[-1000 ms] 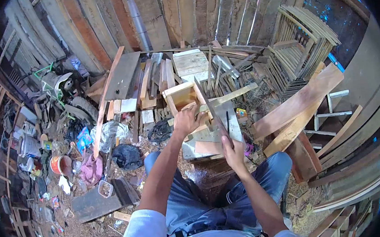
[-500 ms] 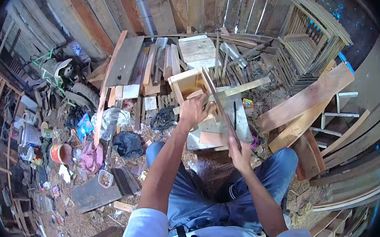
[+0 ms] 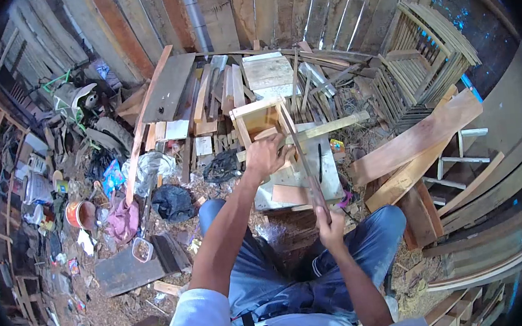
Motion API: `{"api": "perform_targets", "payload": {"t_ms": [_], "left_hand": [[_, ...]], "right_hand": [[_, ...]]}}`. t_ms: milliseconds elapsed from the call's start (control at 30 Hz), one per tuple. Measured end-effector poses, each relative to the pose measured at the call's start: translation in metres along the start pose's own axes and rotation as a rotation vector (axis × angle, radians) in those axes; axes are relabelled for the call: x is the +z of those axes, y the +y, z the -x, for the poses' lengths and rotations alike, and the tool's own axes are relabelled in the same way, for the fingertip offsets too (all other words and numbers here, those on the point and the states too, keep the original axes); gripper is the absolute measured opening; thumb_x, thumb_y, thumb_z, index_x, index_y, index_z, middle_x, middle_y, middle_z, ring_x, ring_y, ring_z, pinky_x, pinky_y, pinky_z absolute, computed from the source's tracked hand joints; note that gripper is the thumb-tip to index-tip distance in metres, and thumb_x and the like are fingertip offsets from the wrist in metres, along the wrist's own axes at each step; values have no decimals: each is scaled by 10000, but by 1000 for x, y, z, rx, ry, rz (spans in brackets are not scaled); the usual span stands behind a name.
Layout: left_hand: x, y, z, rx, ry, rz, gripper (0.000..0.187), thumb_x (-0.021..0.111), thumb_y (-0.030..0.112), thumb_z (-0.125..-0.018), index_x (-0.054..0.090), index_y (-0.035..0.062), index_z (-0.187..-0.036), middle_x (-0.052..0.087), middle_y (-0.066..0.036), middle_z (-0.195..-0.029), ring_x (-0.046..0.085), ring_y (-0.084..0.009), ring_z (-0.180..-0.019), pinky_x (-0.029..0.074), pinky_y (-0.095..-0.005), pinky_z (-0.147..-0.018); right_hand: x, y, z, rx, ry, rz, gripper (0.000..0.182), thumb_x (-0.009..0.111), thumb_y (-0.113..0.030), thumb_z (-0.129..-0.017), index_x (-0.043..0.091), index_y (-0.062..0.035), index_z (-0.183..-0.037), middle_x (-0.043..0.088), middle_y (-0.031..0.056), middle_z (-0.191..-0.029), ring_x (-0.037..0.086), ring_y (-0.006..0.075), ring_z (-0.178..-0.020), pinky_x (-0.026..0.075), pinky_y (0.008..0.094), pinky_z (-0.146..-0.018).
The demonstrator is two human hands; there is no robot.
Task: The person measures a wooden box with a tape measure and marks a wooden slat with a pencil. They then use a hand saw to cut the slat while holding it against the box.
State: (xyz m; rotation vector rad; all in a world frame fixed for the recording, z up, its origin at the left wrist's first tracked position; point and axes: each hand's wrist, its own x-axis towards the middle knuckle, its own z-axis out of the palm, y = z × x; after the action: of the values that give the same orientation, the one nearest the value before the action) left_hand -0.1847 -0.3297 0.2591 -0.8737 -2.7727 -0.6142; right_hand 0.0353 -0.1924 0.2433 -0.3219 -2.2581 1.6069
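Observation:
My right hand is wrapped round the near end of a handsaw, seen almost edge-on. Its long blade points away from me and crosses a pale wooden strip. With fingers bent over that strip, my left hand presses it down just left of the blade. The strip lies across an open wooden box frame, and its right end sticks out past the saw. Beneath are a whitish work block and a short reddish board piece. The cutting edge's contact is hard to make out.
Loose planks and offcuts lie before a board wall. At right are a stack of slatted frames and long boards. Black plastic bags, an orange bucket and a small tub sit on the shaving-strewn floor at left.
My right hand and the saw have come back a little toward my body. The left hand still holds the strip in about the same place.

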Motion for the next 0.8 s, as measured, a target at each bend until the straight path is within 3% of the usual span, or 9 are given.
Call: {"api": "perform_targets", "payload": {"t_ms": [133, 267, 333, 367, 433, 500, 600, 633, 800], "left_hand": [[3, -1, 3, 25, 8, -15, 459, 478, 493, -911, 567, 85, -1103, 680, -137, -926, 671, -332, -820, 543, -441, -697], [-12, 8, 6, -87, -96, -52, 470, 476, 509, -909, 570, 82, -1082, 678, -158, -869, 671, -335, -807, 542, -446, -696], [-8, 7, 4, -68, -82, -29, 479, 477, 515, -907, 570, 78, -1081, 676, -173, -828, 672, -340, -786, 541, -451, -692], [9, 0, 4, 73, 126, 51, 491, 469, 531, -906, 574, 86, -1084, 676, -174, -759, 673, -346, -737, 542, -457, -663], [10, -2, -2, -6, 48, 10, 491, 461, 537, -908, 577, 100, -1099, 680, -170, -776, 673, -345, -729, 543, -453, -656], [2, 6, -6, -60, -56, -35, 488, 448, 541, -911, 578, 125, -1132, 681, -173, -787, 674, -341, -737, 542, -450, -646], [1, 5, -5, -65, -58, -58, 488, 449, 537, -911, 576, 135, -1157, 677, -175, -764, 675, -337, -731, 542, -451, -639], [-4, 8, -7, -123, -180, -54, 530, 397, 554, -930, 560, 149, -1230, 666, -154, -1057, 662, -340, -891, 540, -450, -779], [4, -2, -3, -97, -86, -10, 522, 410, 531, -937, 563, 103, -1194, 660, -164, -1043, 650, -349, -923, 532, -455, -787]], "right_hand": [[11, 0, -23, 22, 15, 52, 459, 552, -335, -943, 576, 51, -696, 421, 110, -490, 425, 140, -463, 341, 364, -463], [25, -20, -65, -67, -6, 153, 483, 559, -353, -940, 557, 47, -671, 400, 122, -484, 385, 145, -469, 332, 375, -465], [22, -22, -60, -48, 13, 127, 476, 571, -345, -936, 548, 44, -662, 383, 121, -481, 367, 139, -470, 327, 370, -462], [20, -20, -55, -8, 14, 87, 473, 574, -342, -935, 548, 44, -663, 382, 121, -481, 364, 139, -469, 327, 370, -462], [10, -4, -35, 40, -37, 62, 449, 582, -317, -930, 557, 51, -675, 396, 118, -477, 383, 150, -458, 337, 373, -465], [-3, 13, -3, -124, 6, 145, 433, 583, -295, -930, 554, 51, -671, 404, 108, -476, 405, 162, -446, 333, 376, -461], [-13, 21, 31, 57, 31, 50, 413, 591, -284, -926, 562, 37, -667, 405, 108, -474, 417, 169, -435, 323, 375, -453], [-14, 18, 29, 37, 28, 93, 423, 591, -285, -927, 547, 24, -641, 394, 94, -472, 393, 155, -434, 313, 371, -449], [-20, 12, 17, 26, -11, 71, 461, 586, -282, -933, 493, 10, -589, 393, 39, -470, 354, 120, -449, 303, 336, -447]]}}
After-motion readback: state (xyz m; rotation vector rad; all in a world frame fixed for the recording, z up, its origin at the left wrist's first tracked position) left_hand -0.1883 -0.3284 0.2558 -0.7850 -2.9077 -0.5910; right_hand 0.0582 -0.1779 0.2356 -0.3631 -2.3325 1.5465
